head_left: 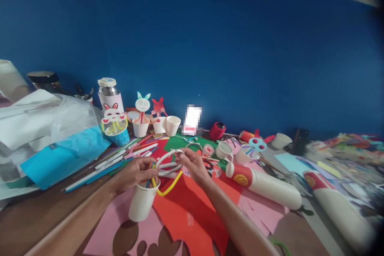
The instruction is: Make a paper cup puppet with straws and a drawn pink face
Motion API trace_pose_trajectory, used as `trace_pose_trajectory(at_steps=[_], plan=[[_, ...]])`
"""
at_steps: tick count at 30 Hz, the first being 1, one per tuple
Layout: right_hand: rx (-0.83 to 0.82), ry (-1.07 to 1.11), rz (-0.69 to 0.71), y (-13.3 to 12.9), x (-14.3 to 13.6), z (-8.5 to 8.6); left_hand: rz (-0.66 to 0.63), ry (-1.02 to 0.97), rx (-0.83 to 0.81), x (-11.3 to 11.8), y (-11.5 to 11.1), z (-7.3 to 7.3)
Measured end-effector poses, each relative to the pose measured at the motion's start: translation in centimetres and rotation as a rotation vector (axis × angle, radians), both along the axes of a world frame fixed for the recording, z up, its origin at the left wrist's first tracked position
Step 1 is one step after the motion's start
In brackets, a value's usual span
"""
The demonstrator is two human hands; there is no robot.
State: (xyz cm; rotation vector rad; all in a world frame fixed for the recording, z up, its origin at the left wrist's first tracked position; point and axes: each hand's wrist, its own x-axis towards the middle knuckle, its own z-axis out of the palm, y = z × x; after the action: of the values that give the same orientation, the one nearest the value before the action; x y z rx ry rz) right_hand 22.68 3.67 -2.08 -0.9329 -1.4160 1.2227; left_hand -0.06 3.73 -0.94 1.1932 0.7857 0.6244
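Observation:
A white paper cup (143, 202) stands over pink paper with cut-out holes, left of centre. At its mouth my left hand (142, 170) pinches the tops of coloured stems that rise out of the cup. A yellow fuzzy stem (169, 189) hangs bent over the cup's right side. My right hand (193, 165) is closed on the end of a white strip (164, 156), which arches from there down to the fingers of my left hand. Red paper (192, 212) lies beneath my right forearm.
Cups with paper animal figures (142, 106) line the back left beside a flask (109, 98). Markers (111, 163) and blue wrapping (67, 156) lie at the left. Stacked cups (274, 188) lie at the right, near round tape (208, 151) and a bright phone-like screen (192, 120).

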Motion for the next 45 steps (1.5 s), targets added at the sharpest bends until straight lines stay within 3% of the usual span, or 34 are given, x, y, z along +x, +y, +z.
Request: trace_pose_trajectory(at_steps=[4,9,13,17,22,29,39,45], plan=[[0.028,-0.064,-0.086,0.1,0.0,0.0,0.031,0.026,-0.008,-0.1,0.0,0.1],[0.196,-0.289,-0.16,-0.1,0.4,0.5,0.043,0.044,0.016,-0.5,0.1,0.8],[0.286,-0.415,-0.14,-0.7,0.0,1.1,0.07,0.078,0.027,0.1,-0.1,1.3],[0.257,-0.452,-0.062,-1.0,-0.4,1.6,0.033,0.098,0.012,0.9,-0.7,1.8],[0.202,-0.431,0.061,-1.0,-0.2,1.6,-0.054,0.044,0.038,0.8,-1.1,2.2],[0.019,-0.256,0.166,-0.5,-0.1,0.8,-0.21,0.051,0.126,0.2,0.0,2.7],[-0.033,-0.132,0.155,0.3,0.4,1.0,-0.361,0.141,0.211,0.3,0.9,4.9],[-0.065,-0.101,0.163,0.5,0.8,1.5,-0.339,0.177,0.221,0.3,1.1,4.5]])
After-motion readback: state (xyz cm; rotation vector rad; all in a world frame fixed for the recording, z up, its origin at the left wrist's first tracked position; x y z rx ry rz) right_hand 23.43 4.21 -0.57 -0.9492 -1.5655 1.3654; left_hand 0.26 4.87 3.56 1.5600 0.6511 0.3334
